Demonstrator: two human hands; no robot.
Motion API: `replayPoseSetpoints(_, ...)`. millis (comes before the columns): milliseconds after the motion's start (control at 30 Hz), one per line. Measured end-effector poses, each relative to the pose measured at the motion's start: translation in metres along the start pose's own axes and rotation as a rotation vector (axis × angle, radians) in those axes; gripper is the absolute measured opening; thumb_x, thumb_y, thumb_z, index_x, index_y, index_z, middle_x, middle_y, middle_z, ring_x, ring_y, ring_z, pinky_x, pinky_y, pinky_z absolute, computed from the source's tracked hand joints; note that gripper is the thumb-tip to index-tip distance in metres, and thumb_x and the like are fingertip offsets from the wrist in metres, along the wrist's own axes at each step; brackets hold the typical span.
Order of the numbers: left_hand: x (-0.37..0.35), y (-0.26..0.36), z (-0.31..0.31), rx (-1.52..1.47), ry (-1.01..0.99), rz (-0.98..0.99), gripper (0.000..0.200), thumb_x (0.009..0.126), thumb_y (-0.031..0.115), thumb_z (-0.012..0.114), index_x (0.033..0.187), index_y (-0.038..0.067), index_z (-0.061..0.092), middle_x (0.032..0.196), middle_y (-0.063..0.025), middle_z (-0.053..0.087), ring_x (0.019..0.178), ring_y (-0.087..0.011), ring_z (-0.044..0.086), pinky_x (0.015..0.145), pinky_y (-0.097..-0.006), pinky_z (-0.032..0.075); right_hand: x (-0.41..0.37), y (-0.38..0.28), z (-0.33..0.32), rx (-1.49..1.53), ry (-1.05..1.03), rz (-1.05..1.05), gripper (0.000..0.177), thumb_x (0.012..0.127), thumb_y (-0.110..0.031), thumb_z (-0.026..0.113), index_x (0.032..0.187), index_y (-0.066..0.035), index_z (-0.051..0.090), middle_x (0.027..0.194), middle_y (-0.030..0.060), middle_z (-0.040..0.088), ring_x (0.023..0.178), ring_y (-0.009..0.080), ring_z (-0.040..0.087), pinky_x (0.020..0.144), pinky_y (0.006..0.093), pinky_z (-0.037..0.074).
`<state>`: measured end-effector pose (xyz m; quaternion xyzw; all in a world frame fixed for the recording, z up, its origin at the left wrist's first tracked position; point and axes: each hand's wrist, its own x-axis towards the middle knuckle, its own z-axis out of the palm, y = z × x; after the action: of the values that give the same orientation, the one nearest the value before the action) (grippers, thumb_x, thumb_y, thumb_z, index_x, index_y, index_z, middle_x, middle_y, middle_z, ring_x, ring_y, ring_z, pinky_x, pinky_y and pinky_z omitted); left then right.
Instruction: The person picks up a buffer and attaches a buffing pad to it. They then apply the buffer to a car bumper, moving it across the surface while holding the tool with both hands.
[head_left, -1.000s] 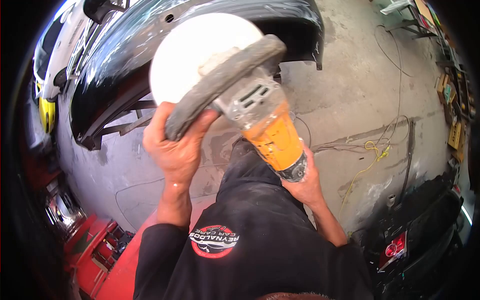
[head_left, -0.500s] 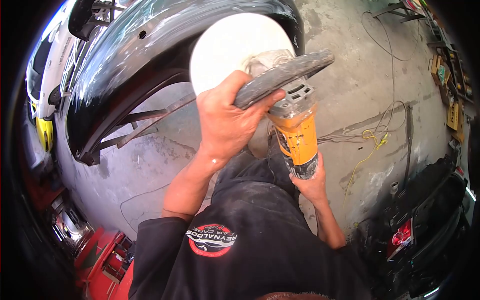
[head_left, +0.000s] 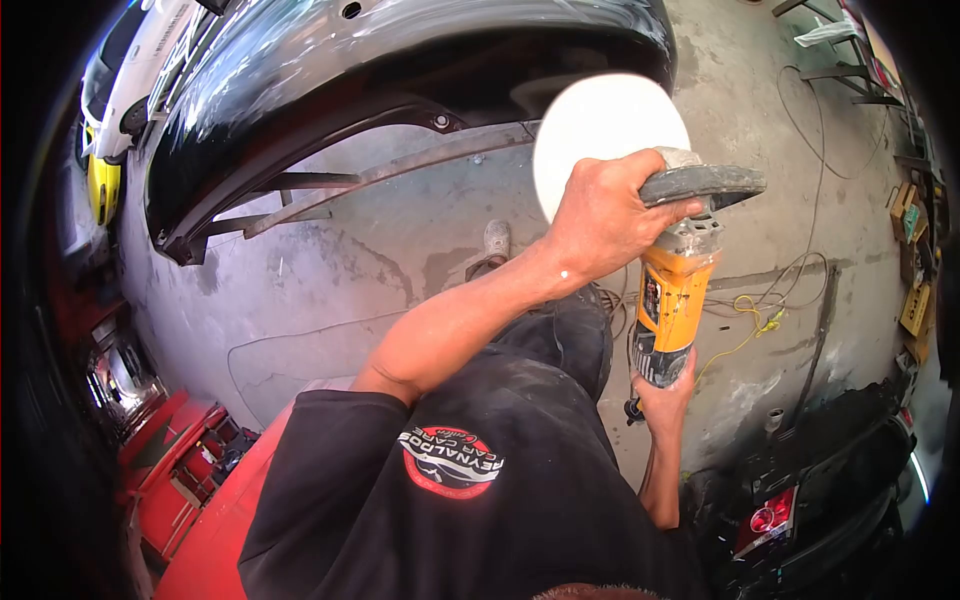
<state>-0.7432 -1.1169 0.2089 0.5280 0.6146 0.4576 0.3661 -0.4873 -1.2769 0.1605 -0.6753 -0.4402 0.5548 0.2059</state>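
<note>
My left hand [head_left: 608, 222] wraps round the black bail handle [head_left: 715, 184] of a yellow and black rotary polisher [head_left: 678, 300]. Cupped about the tool's rear end is my right hand [head_left: 667, 398], its fingers partly hidden behind the body. The white round pad [head_left: 605, 128] faces up and to the left, in front of the right end of a glossy black car panel [head_left: 440, 75]. Whitish smears streak the panel's upper surface.
A metal stand [head_left: 400, 165] supports the panel. Cords [head_left: 790, 290], one with a yellow connector [head_left: 770, 322], lie on the concrete floor at right. A red cart [head_left: 185, 450] is at lower left, and dark car parts [head_left: 830, 430] lie at lower right.
The polisher and both hands have shifted right in view; the pad and left hand sit lower. The pad overlaps less of the panel. Both hands keep their hold.
</note>
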Motion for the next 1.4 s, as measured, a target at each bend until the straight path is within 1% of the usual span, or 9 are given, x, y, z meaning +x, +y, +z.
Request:
replayPoseSetpoints(300, -0.048, 0.005, -0.054, -0.004, 0.066, -0.171, 0.027, 0.083, 0.017, 0.089, 0.087, -0.002, 0.070, 0.075, -0.0096, 0.074, 0.067, -0.0070, 0.063, 0.060, -0.0267, 0.052, -0.039, -0.033, 0.017, -0.046, -0.074, 0.013, 0.086, 0.073, 0.004, 0.074, 0.151, 0.000, 0.038, 0.121, 0.0128, 0.069, 0.110, 0.0198, 0.068, 0.099, 0.0341, 0.051)
replayPoseSetpoints(367, -0.056, 0.012, -0.068, 0.001, 0.115, -0.172, 0.025, 0.081, 0.013, 0.089, 0.084, 0.000, 0.069, 0.071, -0.0097, 0.073, 0.064, -0.0093, 0.066, 0.059, -0.0291, 0.052, -0.040, -0.035, 0.022, -0.018, -0.119, 0.002, 0.089, 0.075, 0.003, 0.076, 0.154, 0.001, 0.035, 0.125, 0.0159, 0.070, 0.116, 0.0204, 0.067, 0.100, 0.0345, 0.051)
replayPoseSetpoints(600, -0.071, 0.023, -0.093, 0.119, 0.163, -0.158, 0.027, 0.081, 0.016, 0.090, 0.081, 0.001, 0.067, 0.066, -0.0048, 0.069, 0.060, -0.0064, 0.060, 0.056, -0.0253, 0.048, -0.032, -0.039, 0.029, -0.035, -0.212, -0.091, 0.091, 0.075, 0.003, 0.078, 0.154, 0.001, 0.034, 0.129, 0.0191, 0.069, 0.119, 0.0240, 0.067, 0.101, 0.0358, 0.051)
replayPoseSetpoints(700, -0.060, 0.025, -0.081, 0.128, 0.119, -0.161, 0.028, 0.082, 0.016, 0.090, 0.080, 0.001, 0.067, 0.066, -0.0046, 0.069, 0.060, -0.0062, 0.060, 0.055, -0.0257, 0.047, -0.030, -0.032, 0.026, 0.014, -0.198, -0.059, 0.092, 0.073, 0.004, 0.078, 0.154, 0.001, 0.035, 0.130, 0.0188, 0.068, 0.120, 0.0246, 0.067, 0.101, 0.0360, 0.051)
replayPoseSetpoints(800, -0.046, 0.020, -0.060, 0.100, 0.061, -0.166, 0.028, 0.084, 0.017, 0.089, 0.083, -0.001, 0.067, 0.070, -0.0049, 0.070, 0.064, -0.0061, 0.058, 0.059, -0.0251, 0.047, -0.026, -0.024, 0.016, 0.049, -0.161, 0.022, 0.088, 0.068, 0.005, 0.079, 0.147, 0.000, 0.041, 0.127, 0.0110, 0.064, 0.118, 0.0198, 0.063, 0.104, 0.0355, 0.048)
replayPoseSetpoints(900, -0.027, 0.023, -0.033, 0.107, 0.001, -0.183, 0.028, 0.084, 0.018, 0.088, 0.086, -0.002, 0.069, 0.072, -0.0056, 0.071, 0.068, -0.0056, 0.059, 0.061, -0.0254, 0.049, -0.020, -0.018, -0.002, 0.043, -0.166, 0.056, 0.089, 0.070, 0.005, 0.078, 0.149, 0.001, 0.038, 0.126, 0.0155, 0.068, 0.118, 0.0232, 0.066, 0.103, 0.0361, 0.049)
replayPoseSetpoints(1100, 0.007, 0.025, 0.015, 0.049, -0.072, -0.205, 0.027, 0.085, 0.018, 0.088, 0.089, -0.003, 0.070, 0.072, -0.0081, 0.071, 0.068, -0.0052, 0.060, 0.061, -0.0262, 0.050, -0.003, -0.011, -0.026, 0.083, -0.135, 0.110, 0.085, 0.067, 0.005, 0.078, 0.144, 0.001, 0.042, 0.120, 0.0106, 0.067, 0.111, 0.0190, 0.065, 0.100, 0.0352, 0.050)
replayPoseSetpoints(1267, 0.030, 0.012, 0.054, 0.110, -0.129, -0.182, 0.027, 0.085, 0.019, 0.085, 0.095, -0.003, 0.073, 0.070, -0.0140, 0.072, 0.059, -0.0130, 0.065, 0.056, -0.0312, 0.051, 0.017, 0.007, -0.043, 0.106, -0.106, 0.113, 0.077, 0.068, 0.004, 0.077, 0.139, 0.000, 0.047, 0.117, 0.0085, 0.066, 0.105, 0.0168, 0.065, 0.097, 0.0336, 0.051)
replayPoseSetpoints(1400, 0.047, 0.011, 0.071, 0.232, -0.161, -0.164, 0.027, 0.085, 0.019, 0.085, 0.095, -0.003, 0.073, 0.072, -0.0144, 0.073, 0.061, -0.0135, 0.068, 0.057, -0.0314, 0.052, 0.041, 0.007, -0.051, 0.135, -0.082, 0.105, 0.068, 0.067, 0.003, 0.075, 0.130, -0.001, 0.052, 0.110, 0.0053, 0.067, 0.098, 0.0142, 0.065, 0.092, 0.0310, 0.052)
